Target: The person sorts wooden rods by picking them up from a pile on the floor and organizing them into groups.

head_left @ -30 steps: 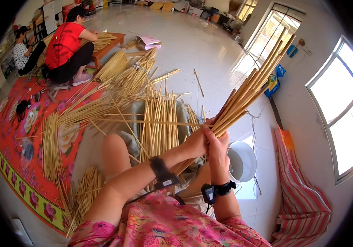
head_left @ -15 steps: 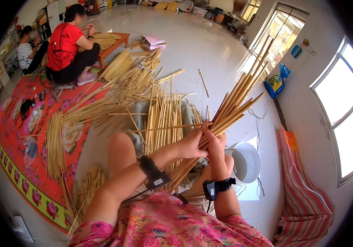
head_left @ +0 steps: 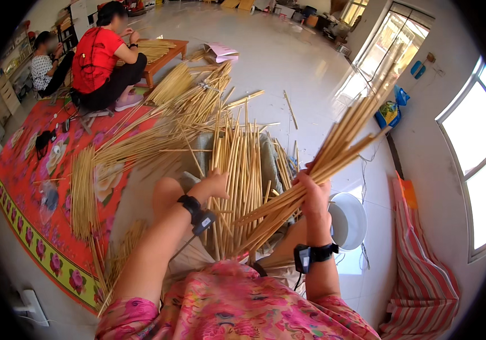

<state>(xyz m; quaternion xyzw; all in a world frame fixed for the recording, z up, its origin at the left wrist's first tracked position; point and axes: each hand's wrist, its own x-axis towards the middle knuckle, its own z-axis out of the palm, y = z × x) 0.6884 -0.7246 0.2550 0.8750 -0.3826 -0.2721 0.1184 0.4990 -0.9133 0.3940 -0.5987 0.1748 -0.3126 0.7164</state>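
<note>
In my right hand [head_left: 312, 195], closed around it, is a bundle of long thin straw-coloured sticks [head_left: 342, 136]. The bundle slants from my lap up to the right, and its upper ends are smeared by motion. My left hand [head_left: 214, 184] is at the left side of a standing pile of similar sticks [head_left: 244, 153] between my knees. Its fingers look apart and hold no stick that I can make out; their tips are partly hidden. Grey-green cloth [head_left: 268, 161] shows behind and beside this pile.
More sticks [head_left: 141, 147] lie heaped on the floor and red floral mat [head_left: 25, 181] to the left. A white bucket [head_left: 349, 221] stands by my right knee. Striped cloth [head_left: 421, 272] lies along the right wall. Two people sit at far left, one in a red shirt [head_left: 91, 59] near a low table [head_left: 169, 54].
My left hand has left the bundle and moved left to the standing pile. The stick that lay crosswise at my hands is gone from there. My right hand has shifted slightly right with the bundle.
</note>
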